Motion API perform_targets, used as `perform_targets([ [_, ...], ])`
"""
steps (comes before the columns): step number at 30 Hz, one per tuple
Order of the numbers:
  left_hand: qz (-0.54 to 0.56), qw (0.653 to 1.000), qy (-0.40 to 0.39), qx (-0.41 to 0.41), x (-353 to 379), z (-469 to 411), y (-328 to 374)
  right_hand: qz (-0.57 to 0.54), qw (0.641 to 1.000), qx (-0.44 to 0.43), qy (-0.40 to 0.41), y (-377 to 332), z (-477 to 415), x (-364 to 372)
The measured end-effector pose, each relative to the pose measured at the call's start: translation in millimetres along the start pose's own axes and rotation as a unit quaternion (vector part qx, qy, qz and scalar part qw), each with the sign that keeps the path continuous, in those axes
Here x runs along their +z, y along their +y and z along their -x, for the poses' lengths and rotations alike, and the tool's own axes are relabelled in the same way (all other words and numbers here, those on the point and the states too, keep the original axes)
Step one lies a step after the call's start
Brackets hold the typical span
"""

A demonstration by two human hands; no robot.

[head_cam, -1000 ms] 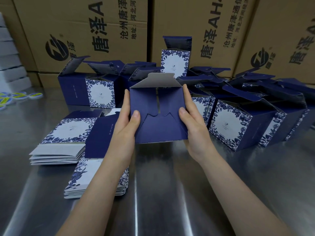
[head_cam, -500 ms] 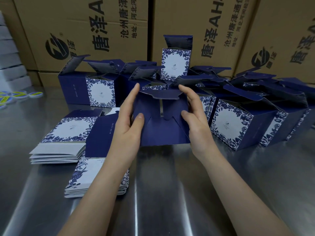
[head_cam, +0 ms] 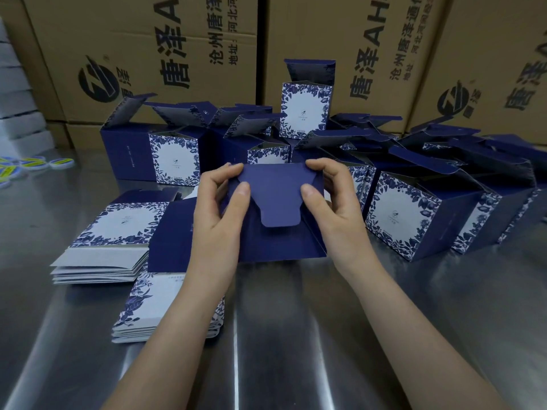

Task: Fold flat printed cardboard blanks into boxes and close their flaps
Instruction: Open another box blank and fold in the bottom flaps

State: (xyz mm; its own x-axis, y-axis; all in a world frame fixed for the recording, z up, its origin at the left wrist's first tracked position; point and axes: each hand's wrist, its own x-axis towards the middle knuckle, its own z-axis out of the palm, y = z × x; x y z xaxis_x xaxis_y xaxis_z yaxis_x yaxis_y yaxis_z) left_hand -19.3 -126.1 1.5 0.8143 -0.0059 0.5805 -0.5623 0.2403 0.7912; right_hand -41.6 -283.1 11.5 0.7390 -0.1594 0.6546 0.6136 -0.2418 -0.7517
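1. While it is gripped from both sides, a half-folded navy box (head_cam: 281, 241) is held over the middle of the steel table (head_cam: 296, 335), one end turned toward the camera; whether its lower edge touches the table cannot be told.
2. The left hand (head_cam: 219, 208) is clamped on the box's left side, with the thumb pressed on the near face and the fingers curled over the top edge.
3. The right hand (head_cam: 334, 202) is clamped on the right side in the same way.
4. A tongue-shaped flap (head_cam: 275, 199) is folded down over the near face, between the two thumbs.
5. Two stacks of flat printed blanks are laid toward the table's left edge: a farther stack (head_cam: 118, 229) and a nearer stack (head_cam: 139, 309), the latter partly hidden by the left forearm.
6. Folded boxes (head_cam: 414, 214) with their lids raised are crowded along the far edge, and one upright box (head_cam: 306, 110) is set on top of them.
7. Brown shipping cartons (head_cam: 148, 54) printed with black characters are stacked behind the far edge.
8. Round yellow-and-blue discs (head_cam: 26, 165) are scattered at the far left corner.
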Motion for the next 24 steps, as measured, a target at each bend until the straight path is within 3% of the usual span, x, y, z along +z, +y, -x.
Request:
perform_targets([
  [4,-0.037,0.999,0.040,0.005,-1.3,0.1,-0.8,0.026,0.999,0.017,-0.015,-3.0,2.4,2.2],
  [10,-0.122,0.992,0.020,0.023,-2.8,1.4,5.1,0.035,0.999,0.028,0.020,-6.0,1.5,2.2],
  [16,-0.070,0.997,0.008,-0.006,0.8,2.3,6.2,-0.025,0.999,0.017,0.039,-3.5,0.2,1.5],
  [24,-0.099,0.995,0.026,0.007,-1.7,-1.6,2.7,-0.009,0.999,0.033,0.017,-2.6,2.9,5.6],
])
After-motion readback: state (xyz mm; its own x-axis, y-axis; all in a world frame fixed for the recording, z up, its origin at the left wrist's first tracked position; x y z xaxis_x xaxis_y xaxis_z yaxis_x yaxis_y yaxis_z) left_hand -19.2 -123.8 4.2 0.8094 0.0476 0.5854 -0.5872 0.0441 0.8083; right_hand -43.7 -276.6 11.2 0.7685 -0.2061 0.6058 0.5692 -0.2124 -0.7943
